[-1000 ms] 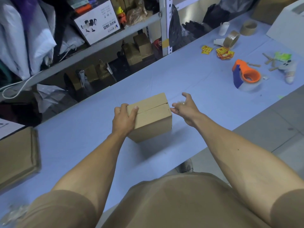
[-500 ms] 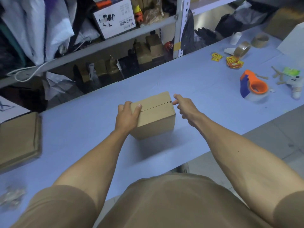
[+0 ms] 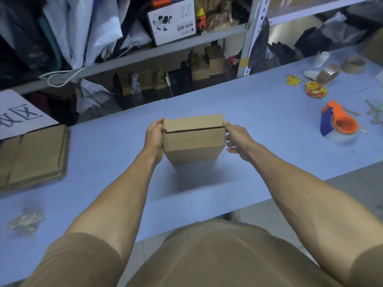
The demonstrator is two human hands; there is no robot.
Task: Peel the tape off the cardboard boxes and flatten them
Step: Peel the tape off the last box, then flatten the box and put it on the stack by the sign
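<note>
Cardboard box [image 3: 193, 139], flaps closed along a top seam, sits mid-desk [image 3: 259, 112]. Left hand [image 3: 154, 137] grips its 9 o'clock side, fingers curled on it; right hand [image 3: 238, 141] holds the 3 o'clock side, fingertips touching the edge.

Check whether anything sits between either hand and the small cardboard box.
Nothing visible does. The left hand and right hand already touch opposite ends of the small brown cardboard box. The orange and blue tape dispenser and the flat brown cardboard stack lie well off to either side on the blue table.
</note>
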